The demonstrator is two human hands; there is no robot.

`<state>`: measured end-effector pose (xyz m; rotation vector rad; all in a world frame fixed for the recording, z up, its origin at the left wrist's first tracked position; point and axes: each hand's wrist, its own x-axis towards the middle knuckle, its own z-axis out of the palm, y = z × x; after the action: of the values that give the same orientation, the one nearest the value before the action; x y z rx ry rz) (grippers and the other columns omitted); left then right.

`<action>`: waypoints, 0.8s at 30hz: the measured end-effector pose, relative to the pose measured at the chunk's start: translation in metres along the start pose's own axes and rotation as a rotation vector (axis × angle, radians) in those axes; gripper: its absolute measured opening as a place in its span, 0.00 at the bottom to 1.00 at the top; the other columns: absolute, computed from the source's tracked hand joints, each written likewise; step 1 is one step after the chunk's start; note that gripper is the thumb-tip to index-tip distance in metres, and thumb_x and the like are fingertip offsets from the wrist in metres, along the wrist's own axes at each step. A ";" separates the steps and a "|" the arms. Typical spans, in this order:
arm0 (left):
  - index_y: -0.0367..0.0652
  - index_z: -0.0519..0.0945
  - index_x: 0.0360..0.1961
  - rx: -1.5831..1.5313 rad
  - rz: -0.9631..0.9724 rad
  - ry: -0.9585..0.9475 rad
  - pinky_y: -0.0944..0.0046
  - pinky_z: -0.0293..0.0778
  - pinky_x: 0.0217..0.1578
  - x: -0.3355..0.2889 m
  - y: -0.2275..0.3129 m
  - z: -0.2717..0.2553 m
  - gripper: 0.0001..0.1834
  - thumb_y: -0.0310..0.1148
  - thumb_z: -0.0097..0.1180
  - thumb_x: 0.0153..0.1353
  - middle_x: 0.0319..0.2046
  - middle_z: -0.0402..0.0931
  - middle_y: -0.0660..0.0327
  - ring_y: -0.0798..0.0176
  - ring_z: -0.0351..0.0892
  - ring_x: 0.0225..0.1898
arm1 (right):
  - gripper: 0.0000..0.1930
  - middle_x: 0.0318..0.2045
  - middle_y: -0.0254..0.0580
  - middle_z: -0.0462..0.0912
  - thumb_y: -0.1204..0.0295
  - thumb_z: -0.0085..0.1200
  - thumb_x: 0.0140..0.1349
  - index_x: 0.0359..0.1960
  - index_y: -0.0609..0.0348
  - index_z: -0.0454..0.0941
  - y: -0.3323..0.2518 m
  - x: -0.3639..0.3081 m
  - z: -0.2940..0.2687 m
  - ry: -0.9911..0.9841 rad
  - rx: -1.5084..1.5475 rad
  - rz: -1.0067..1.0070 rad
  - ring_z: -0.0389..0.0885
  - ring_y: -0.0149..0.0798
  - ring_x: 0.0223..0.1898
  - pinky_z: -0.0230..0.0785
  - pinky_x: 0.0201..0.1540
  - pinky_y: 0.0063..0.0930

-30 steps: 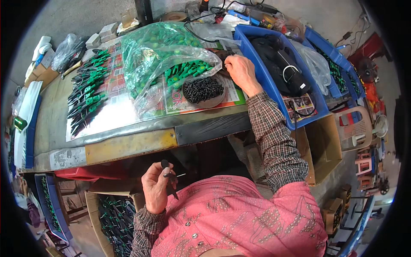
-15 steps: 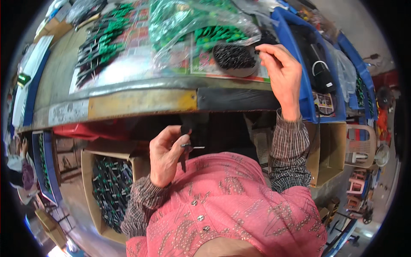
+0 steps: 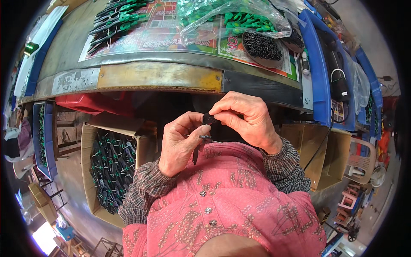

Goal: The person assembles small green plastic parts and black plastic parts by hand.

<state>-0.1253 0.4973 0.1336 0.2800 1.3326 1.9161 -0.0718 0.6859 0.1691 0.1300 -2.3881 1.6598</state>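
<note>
In front of my chest, my left hand (image 3: 182, 143) pinches a slim black plastic piece (image 3: 196, 155) with a thin metal pin sticking out sideways. My right hand (image 3: 248, 122) meets it at the upper end, thumb and forefinger pressed together; whatever lies between those fingertips is too small to make out. On the bench beyond, small black parts (image 3: 262, 46) fill a round dish. Green plastic pieces (image 3: 248, 23) lie by a clear plastic bag (image 3: 195, 32). Farther left, black pieces with green ends (image 3: 122, 19) are laid in a row.
The bench's front edge (image 3: 160, 77) runs just beyond my hands. Below left, a cardboard box (image 3: 87, 171) holds many black-and-green pieces. Another cardboard box (image 3: 329, 158) stands at the right, under a blue bin (image 3: 319, 77). A marker-like tool (image 3: 305, 62) lies near the dish.
My right hand has come from the dish of small black parts back toward me and now meets the piece in my left hand. The whole view has shifted a little.
</note>
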 end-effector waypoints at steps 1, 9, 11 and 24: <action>0.35 0.78 0.41 0.025 0.017 0.000 0.78 0.67 0.23 0.000 0.000 0.000 0.08 0.27 0.59 0.62 0.26 0.76 0.69 0.81 0.70 0.23 | 0.06 0.28 0.41 0.80 0.81 0.60 0.55 0.34 0.63 0.80 0.000 0.001 0.001 -0.006 0.000 0.001 0.79 0.35 0.29 0.70 0.32 0.25; 0.35 0.79 0.39 0.071 0.010 0.030 0.79 0.64 0.20 0.000 0.000 -0.005 0.07 0.26 0.58 0.62 0.23 0.75 0.70 0.82 0.67 0.21 | 0.07 0.29 0.42 0.80 0.81 0.60 0.55 0.36 0.63 0.78 -0.001 0.009 0.006 -0.073 -0.102 -0.016 0.80 0.37 0.29 0.72 0.32 0.27; 0.35 0.79 0.39 0.135 0.024 0.023 0.79 0.63 0.20 0.000 -0.001 -0.007 0.06 0.25 0.59 0.61 0.22 0.74 0.70 0.83 0.66 0.20 | 0.07 0.29 0.40 0.80 0.82 0.60 0.55 0.36 0.63 0.79 -0.001 0.010 0.006 -0.088 -0.112 -0.013 0.79 0.33 0.29 0.71 0.32 0.24; 0.34 0.79 0.37 0.297 0.114 0.040 0.76 0.68 0.27 -0.001 -0.001 -0.005 0.06 0.23 0.59 0.59 0.23 0.75 0.70 0.81 0.69 0.26 | 0.09 0.28 0.39 0.81 0.82 0.62 0.52 0.36 0.64 0.79 -0.006 0.021 0.003 -0.226 -0.201 -0.059 0.79 0.30 0.27 0.70 0.29 0.22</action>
<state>-0.1269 0.4928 0.1304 0.4752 1.6612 1.8196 -0.0910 0.6819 0.1788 0.3671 -2.6720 1.4370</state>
